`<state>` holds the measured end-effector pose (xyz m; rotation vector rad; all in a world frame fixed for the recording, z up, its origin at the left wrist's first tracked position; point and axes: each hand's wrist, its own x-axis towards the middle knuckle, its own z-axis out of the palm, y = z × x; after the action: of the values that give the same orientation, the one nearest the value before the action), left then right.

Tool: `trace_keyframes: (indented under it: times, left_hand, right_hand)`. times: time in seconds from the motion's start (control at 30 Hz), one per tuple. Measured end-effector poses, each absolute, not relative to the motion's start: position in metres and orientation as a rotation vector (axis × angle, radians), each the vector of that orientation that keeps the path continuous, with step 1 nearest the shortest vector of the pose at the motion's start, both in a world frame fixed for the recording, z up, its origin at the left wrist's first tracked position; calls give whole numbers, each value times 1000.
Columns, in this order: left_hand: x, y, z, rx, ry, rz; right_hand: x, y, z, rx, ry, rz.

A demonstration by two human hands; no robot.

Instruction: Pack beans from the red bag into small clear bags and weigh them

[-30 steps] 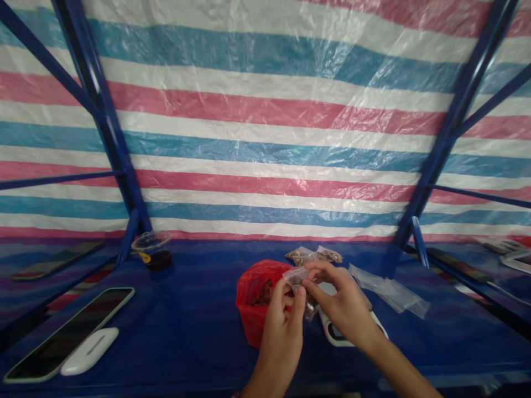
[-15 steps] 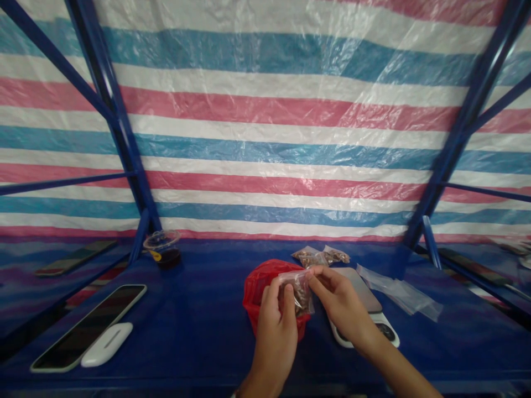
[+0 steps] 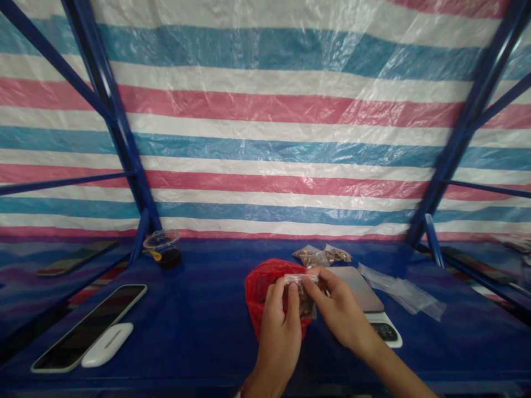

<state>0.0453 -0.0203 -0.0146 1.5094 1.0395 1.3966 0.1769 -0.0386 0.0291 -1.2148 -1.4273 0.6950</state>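
Small clear bag: filled with brown bits, this bag [image 3: 307,307] is held up between both hands, in front of the red bag's right side and off the table.
Left hand: its thumb and fingers [image 3: 282,320] pinch the bag's upper left narrowly, probably to steady it while its top edge is worked.
Right hand: thumb and forefinger [image 3: 338,304] are closed on the upper right of the same bag, near its rim; whether the rim is sealed is too small to tell.
Red plastic bag: it stands with its mouth upward [image 3: 258,287], just beyond the left hand, perhaps so that spills drop inside.
Digital scale: the scale [image 3: 360,290] lies beside the right hand, partly behind it, its display turned toward the person, likely for easy reading.
Filled packets: a cluster [image 3: 319,257] rests behind the scale, seemingly set out of the hands' way.
Flat clear bags: these [image 3: 409,293] overlap right of the scale, within the right hand's reach.
Far left: phone [image 3: 89,329], white case [image 3: 108,345] and lidded cup [image 3: 164,250] sit well apart from the handling.
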Motion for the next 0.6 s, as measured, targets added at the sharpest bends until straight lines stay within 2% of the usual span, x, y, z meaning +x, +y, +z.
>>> trace_keyframes:
  times: [0.2,0.6]
  left_hand:
    - [47,-22,-11,1505,1004,1380]
    - [37,-20,-3,1584,949,1516]
  right_hand:
    - [174,-38,25,-1137,-1431,812]
    - [172,-39,27,-1117,-1430,818]
